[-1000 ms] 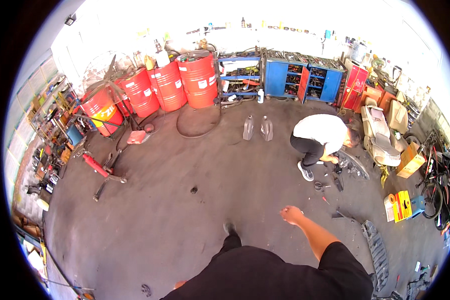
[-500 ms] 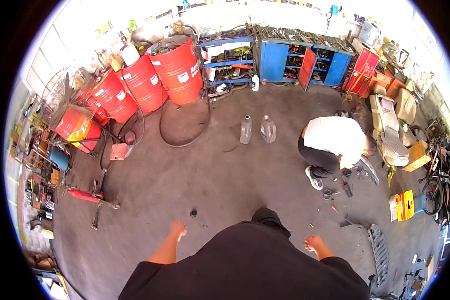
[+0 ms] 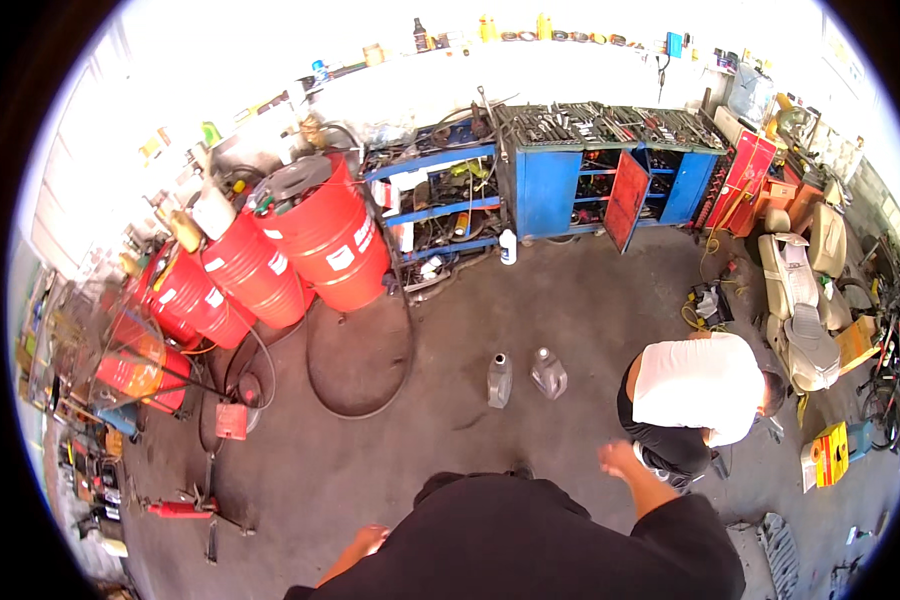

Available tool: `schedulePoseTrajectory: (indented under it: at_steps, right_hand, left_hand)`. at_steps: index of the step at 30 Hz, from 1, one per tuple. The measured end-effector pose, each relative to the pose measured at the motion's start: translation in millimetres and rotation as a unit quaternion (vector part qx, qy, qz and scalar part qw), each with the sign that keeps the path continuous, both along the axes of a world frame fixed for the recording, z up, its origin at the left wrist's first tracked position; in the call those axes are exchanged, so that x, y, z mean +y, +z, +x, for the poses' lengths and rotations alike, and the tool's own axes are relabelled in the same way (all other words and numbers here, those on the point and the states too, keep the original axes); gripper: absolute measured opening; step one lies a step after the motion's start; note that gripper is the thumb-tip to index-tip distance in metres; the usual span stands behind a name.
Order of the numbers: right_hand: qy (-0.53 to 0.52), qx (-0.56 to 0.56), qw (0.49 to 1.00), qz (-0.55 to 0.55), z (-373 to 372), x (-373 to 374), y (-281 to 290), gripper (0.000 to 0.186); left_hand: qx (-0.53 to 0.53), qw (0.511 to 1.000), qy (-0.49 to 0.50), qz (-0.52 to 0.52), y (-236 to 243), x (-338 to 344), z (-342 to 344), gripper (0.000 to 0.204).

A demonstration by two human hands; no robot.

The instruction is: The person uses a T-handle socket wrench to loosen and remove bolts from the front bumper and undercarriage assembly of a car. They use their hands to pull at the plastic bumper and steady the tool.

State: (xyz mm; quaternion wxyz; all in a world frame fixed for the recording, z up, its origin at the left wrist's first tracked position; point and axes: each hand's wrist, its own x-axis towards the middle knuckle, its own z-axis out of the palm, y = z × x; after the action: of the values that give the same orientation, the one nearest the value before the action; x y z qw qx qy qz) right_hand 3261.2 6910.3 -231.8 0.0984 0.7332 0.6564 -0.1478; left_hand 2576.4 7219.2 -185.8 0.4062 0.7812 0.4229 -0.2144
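My right hand [image 3: 618, 458] swings in front of my dark shirt, loosely open and holding nothing visible, just left of the crouching co-worker [image 3: 695, 390] in a white top and dark trousers. At my other side, my left hand [image 3: 370, 540] is partly hidden by my body, its fingers unclear. Beyond me two grey plastic jugs [image 3: 500, 382] stand on the concrete floor [image 3: 440, 440].
Red drums [image 3: 340, 250] and hoses line the back left beside a blue shelf rack [image 3: 430, 210] and blue tool cabinet [image 3: 545, 195]. A red jack [image 3: 180, 508] lies left. Car seats [image 3: 800, 300], boxes [image 3: 828, 460] and a grey plastic part [image 3: 778, 555] lie right.
I have advanced: the jugs, cabinets and co-worker appear nearer and lower in view. My right hand has swung forward and up; my left hand has dropped back toward my body.
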Motion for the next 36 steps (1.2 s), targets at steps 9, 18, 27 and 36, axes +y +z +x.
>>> schedulePoseTrajectory:
  at_steps: [9, 18, 27, 36]
  right_hand:
    - [-0.486, 0.341, 0.756, 0.276, 143.5, 336.5, 70.8, 0.017]
    - [-0.608, 0.465, 0.625, -0.152, 69.5, 426.5, 39.5, 0.023]
    - [-0.606, 0.452, 0.643, -0.126, 190.4, 458.7, -64.5, 0.023]
    - [-0.725, 0.576, 0.353, 0.135, 375.1, 521.6, -14.7, 0.017]
  left_hand:
    - [0.098, 0.989, 0.076, 0.077, -57.7, 259.9, 33.4, 0.013]
    - [-0.063, 0.834, 0.526, -0.153, 28.3, 609.7, 269.5, 0.012]
    - [-0.193, 0.899, 0.374, -0.118, 68.7, 771.6, 552.5, 0.026]
    - [-0.228, 0.969, 0.048, -0.084, 83.9, 776.9, 958.8, 0.028]
